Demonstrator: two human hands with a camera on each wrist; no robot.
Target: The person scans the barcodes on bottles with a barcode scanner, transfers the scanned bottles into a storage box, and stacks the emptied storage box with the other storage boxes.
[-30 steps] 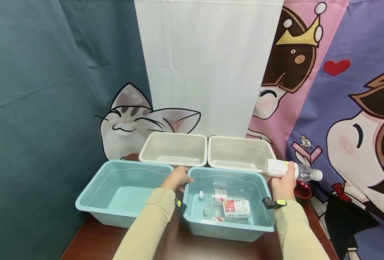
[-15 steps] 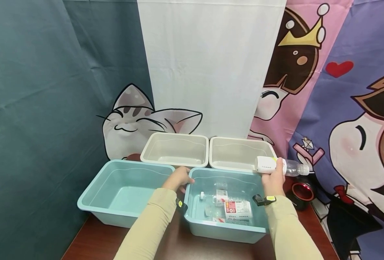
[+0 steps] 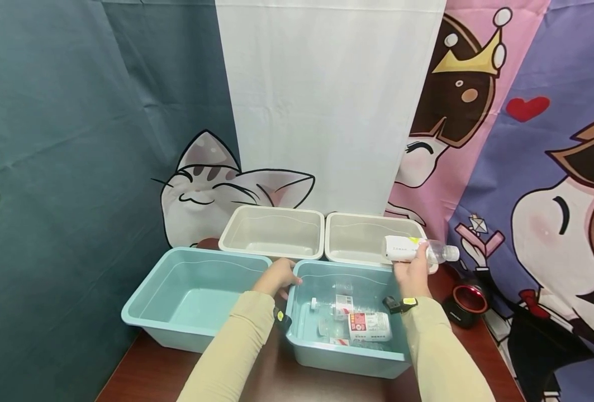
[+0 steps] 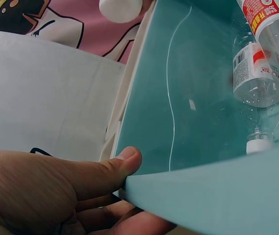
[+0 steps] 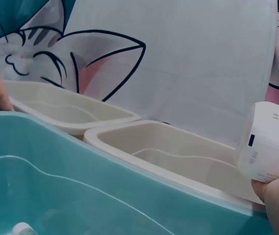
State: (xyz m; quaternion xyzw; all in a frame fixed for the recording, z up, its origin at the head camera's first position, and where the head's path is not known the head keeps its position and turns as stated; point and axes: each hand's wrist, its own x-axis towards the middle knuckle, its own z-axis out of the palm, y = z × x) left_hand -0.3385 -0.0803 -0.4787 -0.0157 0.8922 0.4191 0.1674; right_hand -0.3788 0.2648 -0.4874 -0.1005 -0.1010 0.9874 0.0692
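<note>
My right hand (image 3: 413, 274) grips a clear plastic bottle (image 3: 402, 249) with a white label, lying sideways above the back right corner of the right blue bin (image 3: 347, 357). In the right wrist view the bottle's base end (image 5: 269, 142) overlaps the right beige bin. My left hand (image 3: 278, 277) pinches the back left corner of the right blue bin; the left wrist view shows its thumb (image 4: 129, 159) on the rim and fingers beneath. Inside that bin lie several clear bottles, one with a red and white label (image 3: 369, 326).
Left of my left hand stands another blue bin (image 3: 148, 324). Two beige bins, left (image 3: 271, 211) and right (image 3: 372, 219), stand side by side behind. On the right of the brown table (image 3: 271, 385) is a black round object with a red ring (image 3: 470, 298). A printed curtain (image 3: 327, 100) hangs behind.
My right hand has carried the bottle leftward, from beyond the bin's right side to over its back right corner. The left hand keeps its hold on the bin's corner.
</note>
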